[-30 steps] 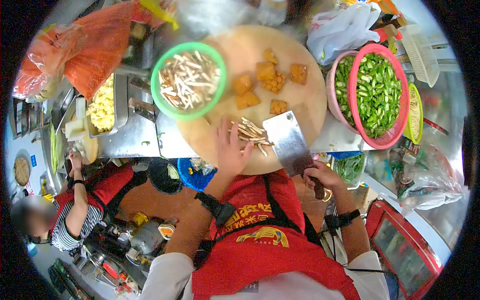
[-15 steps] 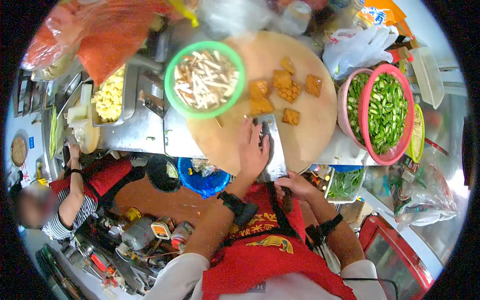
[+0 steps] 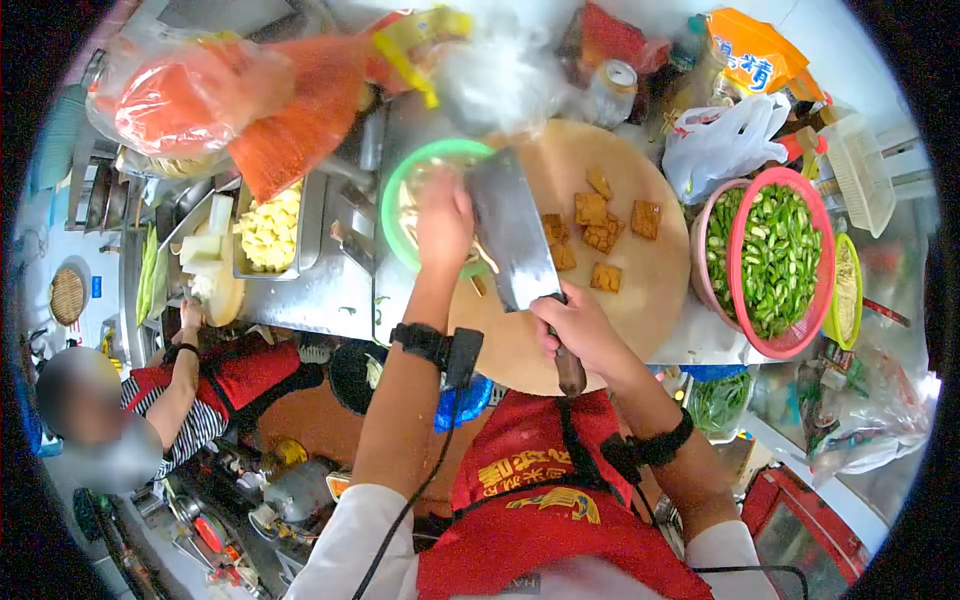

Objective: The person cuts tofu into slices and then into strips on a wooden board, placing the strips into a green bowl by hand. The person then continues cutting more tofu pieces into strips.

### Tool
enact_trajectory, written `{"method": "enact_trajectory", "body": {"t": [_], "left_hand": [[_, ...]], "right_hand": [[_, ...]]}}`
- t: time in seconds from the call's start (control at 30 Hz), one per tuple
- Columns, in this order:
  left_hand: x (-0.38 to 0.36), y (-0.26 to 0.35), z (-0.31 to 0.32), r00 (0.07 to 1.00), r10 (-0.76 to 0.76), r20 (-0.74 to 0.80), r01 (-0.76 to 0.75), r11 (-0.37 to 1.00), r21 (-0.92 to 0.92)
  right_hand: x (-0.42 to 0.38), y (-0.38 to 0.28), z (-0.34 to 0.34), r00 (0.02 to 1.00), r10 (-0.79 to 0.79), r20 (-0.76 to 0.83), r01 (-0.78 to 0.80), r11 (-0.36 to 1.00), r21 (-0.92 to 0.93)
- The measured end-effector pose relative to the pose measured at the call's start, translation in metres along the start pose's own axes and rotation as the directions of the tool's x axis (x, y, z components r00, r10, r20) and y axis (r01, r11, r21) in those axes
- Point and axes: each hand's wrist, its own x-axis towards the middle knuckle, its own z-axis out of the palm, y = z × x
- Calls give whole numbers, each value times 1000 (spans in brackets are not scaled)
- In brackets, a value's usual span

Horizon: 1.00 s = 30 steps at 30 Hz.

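Note:
My right hand (image 3: 582,325) is wrapped round the wooden handle of a cleaver (image 3: 515,235), whose broad blade is raised and points away from me. My left hand (image 3: 444,215) is over the green basket (image 3: 388,222), close beside the blade; motion smears its fingers. White and brown strips (image 3: 409,200) lie in that basket, partly covered by the hand. Several brown, square tofu-like pieces (image 3: 604,232) rest on the round chopping board (image 3: 640,305), to the right of the blade, which hides part of the nearest ones.
Pink baskets of sliced green peppers (image 3: 778,255) stand right of the board. Yellow chunks fill a metal tray (image 3: 308,235) on the left. Bags, including a white plastic bag (image 3: 720,140), and a can (image 3: 612,92) line the back. Another person (image 3: 200,390) works at far left.
My left hand has left the board and moved up and left to the green basket. The cleaver has been lifted from near the tofu-like pieces towards the basket. The camera view has shifted.

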Motion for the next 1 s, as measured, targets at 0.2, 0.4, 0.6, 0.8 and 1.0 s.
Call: {"method": "enact_trajectory", "body": {"t": [0.2,0.4,0.6,0.8,1.0], "left_hand": [[10,-1,-9,957,288,42,-291,953,81],[-23,59,-24,873,472,124,-460,881,-115],[-22,-11,-28,912,382,148,-396,914,88],[-50,3,-63,986,164,9,-164,985,45],[-115,17,-43,912,-245,329,247,968,35]], "right_hand": [[-32,0,-43,987,17,-161,-14,1000,16],[-20,-7,-36,991,53,-123,-35,989,144],[-21,-4,-33,997,-5,-81,15,992,121],[-65,33,-88,963,78,-259,-49,992,117],[-126,87,-131,924,153,-351,-86,976,200]]}}
